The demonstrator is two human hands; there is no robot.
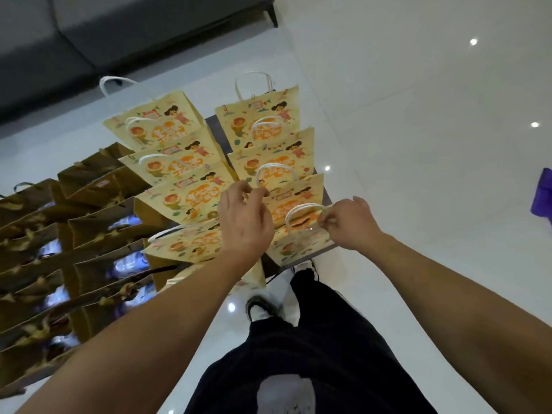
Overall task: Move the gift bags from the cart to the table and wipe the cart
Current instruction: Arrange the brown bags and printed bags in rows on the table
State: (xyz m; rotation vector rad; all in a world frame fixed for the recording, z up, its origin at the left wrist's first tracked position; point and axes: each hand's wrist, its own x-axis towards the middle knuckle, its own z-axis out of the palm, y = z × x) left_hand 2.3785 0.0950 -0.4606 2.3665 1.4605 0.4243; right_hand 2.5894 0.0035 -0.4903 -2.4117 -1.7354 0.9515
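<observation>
Several yellow cartoon-print gift bags [176, 162] with white rope handles stand in two rows on a dark cart [215, 130], which they mostly hide. My right hand [346, 225] pinches the white handle [301, 210] of the nearest bag [298, 234] in the right row. My left hand [245, 216] hovers over the gap between the rows, fingers curled near a bag's top edge; whether it holds anything is unclear.
Several brown gift bags [74, 234] with blue contents stand packed at the left. A grey sofa [89, 31] is at the top. Glossy white floor [418, 115] spreads to the right, with a purple object [543, 195] at the right edge. My legs and shoes [263, 309] are below.
</observation>
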